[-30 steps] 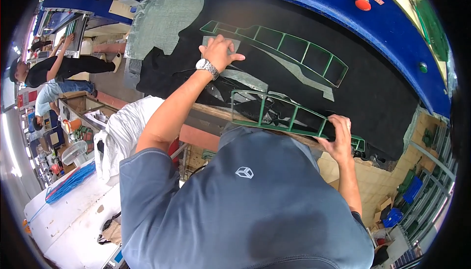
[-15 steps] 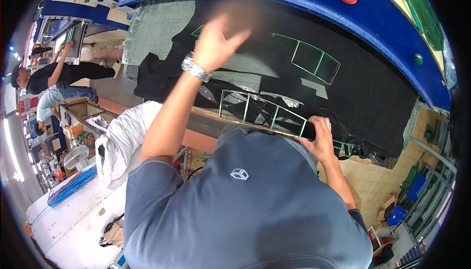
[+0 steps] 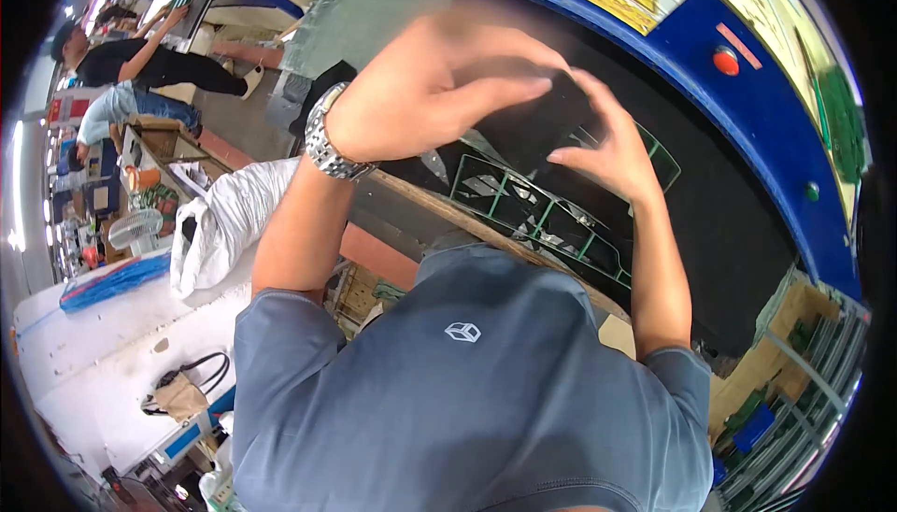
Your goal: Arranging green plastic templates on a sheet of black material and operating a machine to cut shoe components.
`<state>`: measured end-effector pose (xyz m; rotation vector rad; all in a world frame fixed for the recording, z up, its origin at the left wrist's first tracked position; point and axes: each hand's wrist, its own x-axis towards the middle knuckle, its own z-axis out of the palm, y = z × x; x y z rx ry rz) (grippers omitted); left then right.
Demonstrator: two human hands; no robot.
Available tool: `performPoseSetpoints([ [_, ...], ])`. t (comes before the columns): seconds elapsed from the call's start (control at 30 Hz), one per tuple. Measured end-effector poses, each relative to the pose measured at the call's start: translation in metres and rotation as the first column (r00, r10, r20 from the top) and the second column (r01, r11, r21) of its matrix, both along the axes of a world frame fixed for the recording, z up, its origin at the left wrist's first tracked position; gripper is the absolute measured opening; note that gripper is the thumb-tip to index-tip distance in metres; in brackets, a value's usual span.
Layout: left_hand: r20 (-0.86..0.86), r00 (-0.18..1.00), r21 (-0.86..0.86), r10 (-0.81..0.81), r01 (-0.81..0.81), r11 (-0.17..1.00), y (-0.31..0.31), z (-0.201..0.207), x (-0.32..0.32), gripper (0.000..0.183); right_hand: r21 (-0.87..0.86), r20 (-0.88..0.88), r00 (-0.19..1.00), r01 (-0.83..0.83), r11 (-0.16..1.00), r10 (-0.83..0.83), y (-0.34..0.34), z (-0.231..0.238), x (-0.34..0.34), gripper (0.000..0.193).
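Note:
My left hand (image 3: 411, 92), with a metal-band watch (image 3: 332, 138) at its wrist, is raised over the bench. Its thumb and fingers are stretched toward the right, the far fingers smeared by motion. Opposite it my right hand (image 3: 612, 152) faces it with thumb and fingers apart, fingertips close to those of the left. I make out nothing held; the space between them is dark. Below the hands a green ladder-shaped cutting die (image 3: 542, 213) lies along the near edge of black sheet material (image 3: 710, 250). Part of another green die (image 3: 665, 166) shows behind my right hand.
A blue machine beam (image 3: 654, 54) with a red button (image 3: 726, 61) crosses the far side. White cloth (image 3: 238, 218) hangs at left by a white table (image 3: 103, 344). Two people (image 3: 140, 64) stand at far left. Metal racks (image 3: 813, 400) are at right.
My right hand has left the near die and risen to the left. The left hand has come back to the right, nearer to it. The head view has turned slightly.

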<state>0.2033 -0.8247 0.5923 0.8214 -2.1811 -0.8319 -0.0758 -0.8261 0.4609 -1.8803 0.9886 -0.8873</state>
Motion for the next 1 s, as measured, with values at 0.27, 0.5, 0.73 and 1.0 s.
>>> performPoseSetpoints([
  [0.27, -0.429, 0.508, 0.573, 0.747, -0.487, 0.660, 0.079, -0.060, 0.174, 0.025, 0.595, 0.178, 0.847, -0.498, 0.631, 0.501, -0.028, -0.074, 0.046, 0.015],
  [0.5, -0.300, 0.059, 0.838, 0.952, -0.460, 0.293, 0.196, -0.223, 0.274, 0.022, 0.567, -0.155, 0.763, -0.451, 0.689, 0.627, -0.130, -0.044, 0.128, 0.017],
  [0.73, -0.159, 0.049, 0.969, 0.986, -0.182, 0.166, 0.254, -0.302, 0.287, 0.034, 0.397, -0.430, 0.755, -0.335, 0.854, 0.495, -0.230, -0.073, 0.233, 0.022],
  [1.0, 0.136, 0.197, 0.911, 0.971, -0.411, -0.044, 0.271, -0.318, 0.314, 0.032, -0.332, -0.643, 0.749, -0.084, 0.940, -0.160, -0.153, -0.088, 0.188, 0.042],
])
